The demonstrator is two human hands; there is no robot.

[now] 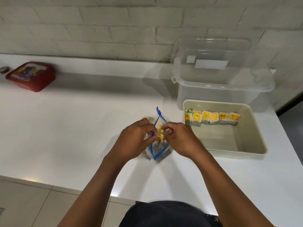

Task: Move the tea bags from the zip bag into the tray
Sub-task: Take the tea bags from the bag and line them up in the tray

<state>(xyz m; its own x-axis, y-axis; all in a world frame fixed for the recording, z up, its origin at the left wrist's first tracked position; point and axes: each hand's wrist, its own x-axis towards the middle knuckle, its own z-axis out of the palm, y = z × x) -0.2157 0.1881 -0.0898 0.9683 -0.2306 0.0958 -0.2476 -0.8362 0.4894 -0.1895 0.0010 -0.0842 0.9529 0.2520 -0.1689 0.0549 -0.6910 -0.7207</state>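
Observation:
A clear zip bag (pixel 161 150) with a blue zip strip lies on the white counter, its mouth spread wide. My left hand (pixel 133 140) pinches the bag's left rim. My right hand (pixel 179 138) pinches the right rim, fingers curled at the opening. Yellow-tagged tea bags (pixel 159 134) show inside between my fingers. The beige tray (pixel 255 128) stands just to the right; a row of several tea bags (pixel 213 118) lines its far wall.
A clear plastic lidded box (pixel 221 82) stands behind the tray against the white brick wall. A red lidded container (pixel 32 76) lies far left on the counter. The counter's front edge (pixel 68 185) runs near my body; tiled floor lies below.

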